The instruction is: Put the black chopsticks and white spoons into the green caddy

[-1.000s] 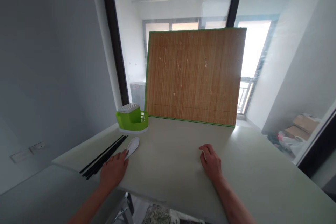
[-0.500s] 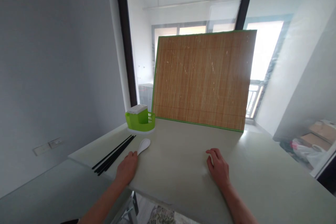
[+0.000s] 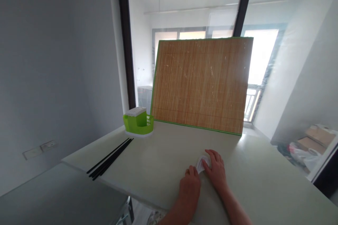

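A white soup spoon (image 3: 203, 162) is between my two hands over the front middle of the table (image 3: 158, 161). My left hand (image 3: 190, 184) is closed round its handle, most of which is hidden by the fingers. At the bowl end, my right hand (image 3: 217, 170) has its thumb laid on the spoon and its fingers curled along the far side. Black chopsticks (image 3: 112, 160), several of them, lie side by side at the table's left edge. Behind them stands a green utensil holder (image 3: 138, 123) with a white slotted top and white base.
A bamboo mat (image 3: 200, 84) with green edging stands upright along the back of the table, against a dark-framed glass partition (image 3: 124, 42). A grey wall (image 3: 66, 70) rises on the left. Cardboard boxes (image 3: 319, 135) and plastic bags lie beyond the table at the right.
My left hand has carried the spoon from beside the chopsticks rightward to my right hand. My right hand, empty before, now grips the spoon's bowl. The camera view has shifted slightly.
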Demonstrator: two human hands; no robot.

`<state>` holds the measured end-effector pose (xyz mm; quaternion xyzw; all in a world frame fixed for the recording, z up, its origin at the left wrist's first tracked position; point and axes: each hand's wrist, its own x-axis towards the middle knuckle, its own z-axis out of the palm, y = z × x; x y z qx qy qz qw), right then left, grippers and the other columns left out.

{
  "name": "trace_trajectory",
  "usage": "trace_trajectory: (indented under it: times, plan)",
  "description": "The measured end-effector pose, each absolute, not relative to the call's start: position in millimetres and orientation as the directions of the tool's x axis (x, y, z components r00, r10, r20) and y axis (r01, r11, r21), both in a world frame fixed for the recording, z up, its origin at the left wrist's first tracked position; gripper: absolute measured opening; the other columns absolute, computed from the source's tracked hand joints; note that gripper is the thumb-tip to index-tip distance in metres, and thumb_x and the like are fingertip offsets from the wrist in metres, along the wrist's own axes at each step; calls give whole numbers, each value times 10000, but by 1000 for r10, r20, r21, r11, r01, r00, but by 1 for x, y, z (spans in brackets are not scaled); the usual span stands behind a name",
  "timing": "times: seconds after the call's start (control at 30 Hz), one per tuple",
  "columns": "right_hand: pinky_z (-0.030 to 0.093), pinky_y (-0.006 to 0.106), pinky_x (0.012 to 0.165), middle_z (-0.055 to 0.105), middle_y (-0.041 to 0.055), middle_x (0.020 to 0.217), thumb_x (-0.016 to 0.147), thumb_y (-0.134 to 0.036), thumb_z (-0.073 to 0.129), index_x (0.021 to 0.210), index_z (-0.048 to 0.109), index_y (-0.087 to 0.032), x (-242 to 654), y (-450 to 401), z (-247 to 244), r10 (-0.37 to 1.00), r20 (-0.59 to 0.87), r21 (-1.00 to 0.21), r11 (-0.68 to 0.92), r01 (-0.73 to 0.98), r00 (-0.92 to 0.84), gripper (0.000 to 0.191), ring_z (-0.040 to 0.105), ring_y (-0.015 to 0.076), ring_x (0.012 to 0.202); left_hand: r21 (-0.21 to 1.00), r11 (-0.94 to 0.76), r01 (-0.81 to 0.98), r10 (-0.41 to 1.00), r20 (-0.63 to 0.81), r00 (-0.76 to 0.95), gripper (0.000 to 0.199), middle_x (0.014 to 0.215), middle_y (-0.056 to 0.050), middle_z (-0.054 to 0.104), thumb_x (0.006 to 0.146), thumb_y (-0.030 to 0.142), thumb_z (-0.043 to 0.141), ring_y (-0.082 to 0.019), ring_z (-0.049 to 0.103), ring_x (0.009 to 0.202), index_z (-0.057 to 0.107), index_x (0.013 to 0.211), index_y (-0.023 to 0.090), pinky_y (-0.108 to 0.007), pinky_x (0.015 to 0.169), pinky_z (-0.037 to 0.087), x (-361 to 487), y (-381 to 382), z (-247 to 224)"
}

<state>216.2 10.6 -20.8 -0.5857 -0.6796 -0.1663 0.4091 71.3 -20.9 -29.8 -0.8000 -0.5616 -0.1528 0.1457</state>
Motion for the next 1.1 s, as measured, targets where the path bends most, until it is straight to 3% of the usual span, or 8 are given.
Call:
trace_trajectory:
  times: [0.17, 0.37, 0.57, 0.67, 0.9, 1.1]
  plan:
    - [401, 368, 801, 530, 59, 1099, 819, -361, 487, 1155, 505, -262, 211, 9, -24, 724, 686, -192, 284, 939, -79, 351, 493, 215, 980, -44, -364, 931, 829, 441, 345, 367, 915, -106, 517, 803, 48, 469, -185, 566, 772, 528, 1156, 126, -258, 547, 530, 83, -31, -42]
    - [390, 376, 784, 554, 48, 1033, 798, -305, 501, 974, 596, -269, 213, 8, -28, 752, 645, -174, 316, 932, -135, 203, 489, 223, 969, 66, -391, 918, 845, 422, 330, 445, 1006, -128, 519, 807, 103, 497, -205, 542, 850, 461, 1248, 143, -294, 613, 521, 89, -42, -41]
    - [376, 399, 796, 547, 46, 1043, 814, -312, 479, 925, 608, -272, 219, 7, -30, 774, 602, -104, 323, 941, -199, 174, 482, 232, 981, 213, -460, 862, 850, 387, 358, 636, 1208, -129, 453, 799, 550, 469, -278, 443, 1051, 376, 1309, 182, -399, 774, 483, 75, -58, -30]
    - [370, 403, 811, 553, 41, 1039, 817, -335, 472, 925, 612, -279, 223, 9, -32, 760, 605, -45, 331, 942, -238, 186, 484, 232, 992, 204, -479, 854, 830, 424, 364, 573, 1272, -81, 415, 829, 580, 378, -262, 400, 1095, 389, 1289, 238, -390, 836, 448, 42, -52, -13]
    - [360, 413, 830, 575, 40, 1029, 818, -363, 462, 923, 623, -286, 224, 12, -32, 722, 631, 15, 354, 935, -284, 207, 498, 233, 983, 71, -135, 988, 886, 454, 89, 417, 1265, -110, 421, 875, 332, 407, -242, 381, 1123, 424, 1258, 170, -355, 928, 344, -110, 22, 17]
    - [351, 420, 846, 579, 40, 1027, 821, -362, 456, 938, 615, -284, 220, 10, -28, 704, 645, 30, 367, 930, -298, 212, 502, 234, 981, -27, 284, 959, 891, 376, -253, 479, 1305, -207, 355, 868, 315, 396, -315, 377, 1152, 364, 1300, 112, -403, 927, 300, -224, 56, 14]
